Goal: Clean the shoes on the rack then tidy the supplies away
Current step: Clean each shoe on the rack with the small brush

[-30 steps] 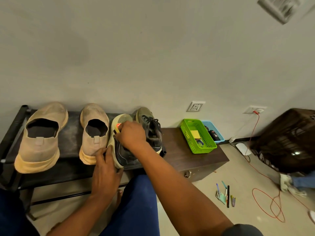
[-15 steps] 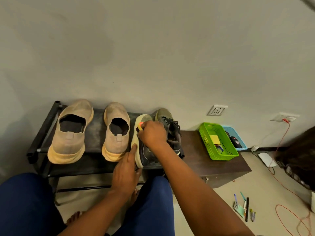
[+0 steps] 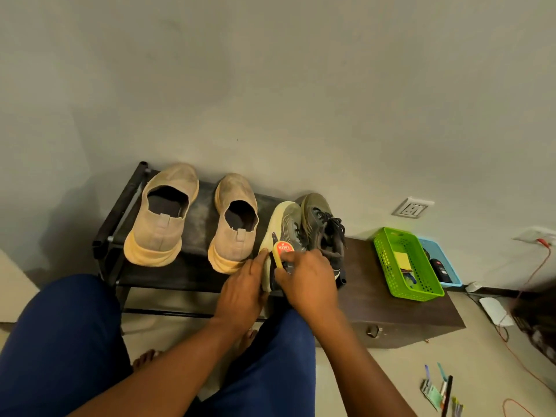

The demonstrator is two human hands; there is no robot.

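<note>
Since the earlier frame my right hand (image 3: 310,278), gripping the yellow red-labelled polish sponge (image 3: 281,254), slid heelward along the tipped olive sneaker (image 3: 285,233) at the black rack's (image 3: 120,212) right end; left hand (image 3: 243,293) braces its sole.

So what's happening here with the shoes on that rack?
A seated person is cleaning a grey lace-up sneaker, tipped on its side on the black shoe rack. The left hand steadies its pale sole while the right hand rubs a Kiwi shoe-shine sponge along its side. Its partner sneaker lies beside it, and two tan slip-on shoes stand untouched further left.
</note>
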